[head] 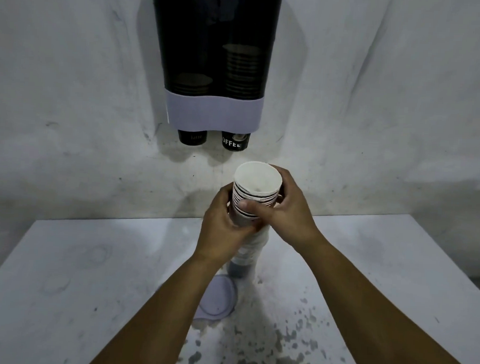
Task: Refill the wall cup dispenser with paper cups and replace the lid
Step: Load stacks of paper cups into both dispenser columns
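A tall stack of paper cups (256, 190) stands upright on the table, mouths up, white inside. My left hand (223, 222) grips the stack from the left at mid height, and my right hand (284, 208) wraps its upper cups from the right, thumb across the front. On the wall above hangs the dark two-tube cup dispenser (214, 57) with a pale lilac band at its base. Short cup stacks show through both tubes, and one black cup pokes out below each. The lilac lid (217, 297) lies flat on the table behind my left forearm.
The white table (64, 270) runs up against a rough white wall (72, 92). Its near right part is speckled with dark chipped patches (287, 338). Faint ring marks show on the left side of the tabletop.
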